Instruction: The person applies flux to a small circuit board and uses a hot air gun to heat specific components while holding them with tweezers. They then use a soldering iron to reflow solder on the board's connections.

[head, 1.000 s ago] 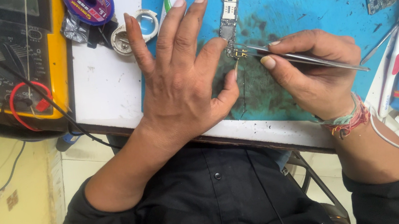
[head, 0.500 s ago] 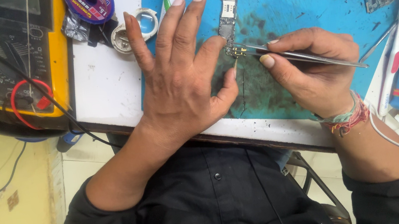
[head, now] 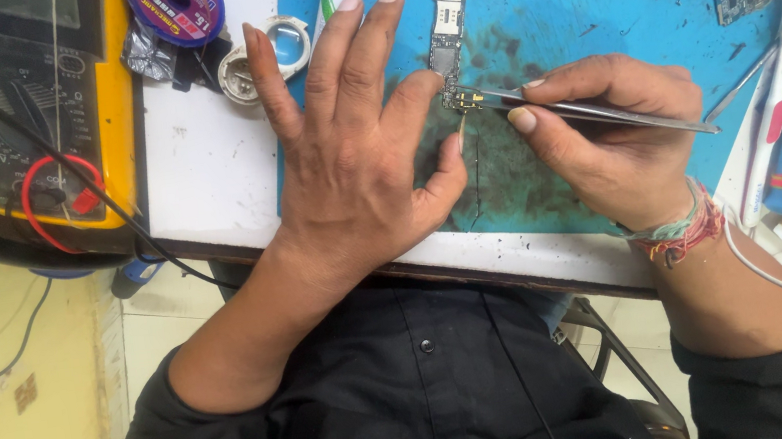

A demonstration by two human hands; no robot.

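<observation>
Both forearms, in black sleeves, reach up from the lap over the worktop [head: 206, 188] edge onto the blue mat [head: 585, 13]. The left hand [head: 354, 164] lies palm down with fingers spread, gripping nothing, its forefinger and thumb resting beside the lower end of the narrow circuit board [head: 448, 26]. The right hand [head: 612, 140], threads at the wrist, pinches slim tweezers [head: 588, 108], whose tips touch the board's lower end; farther off sit a yellow multimeter [head: 34, 105] and solder spool [head: 177, 6].

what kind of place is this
Most likely an electronics repair bench: a narrow phone circuit board lies on a stained blue work mat, the right hand holds metal tweezers, and a yellow multimeter sits nearby.
</observation>
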